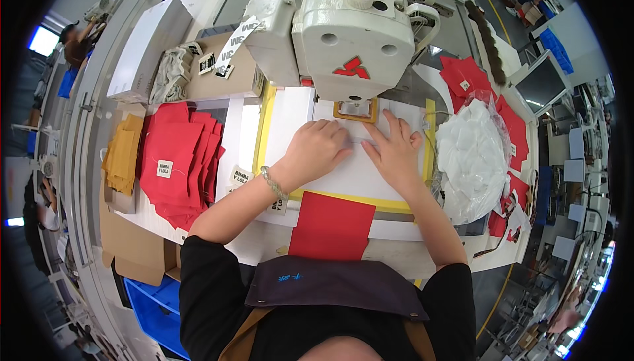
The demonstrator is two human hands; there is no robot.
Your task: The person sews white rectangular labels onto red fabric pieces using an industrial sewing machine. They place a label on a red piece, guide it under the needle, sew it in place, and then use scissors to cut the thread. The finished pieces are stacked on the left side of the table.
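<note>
My left hand (318,152) rests on the white sheet (297,177) below the sewing machine head (353,37). Its fingers are curled and closed, and whatever they may hold is hidden. Just right of it, my right hand (394,150) lies with its fingers apart, the fingertips close to a small orange-rimmed clamp frame (339,115) under the head. Yellow strips (323,200) border the sheet. Nearer my body, a red fabric piece (333,226) lies partly over the strip, at the table's front edge.
Stacked red pieces (173,156) with small labels lie at the left, beside a box of mustard pieces (122,156). On the right sits a clear bag of white pieces (472,156) among more red pieces (462,77). A cardboard box (218,74) stands behind.
</note>
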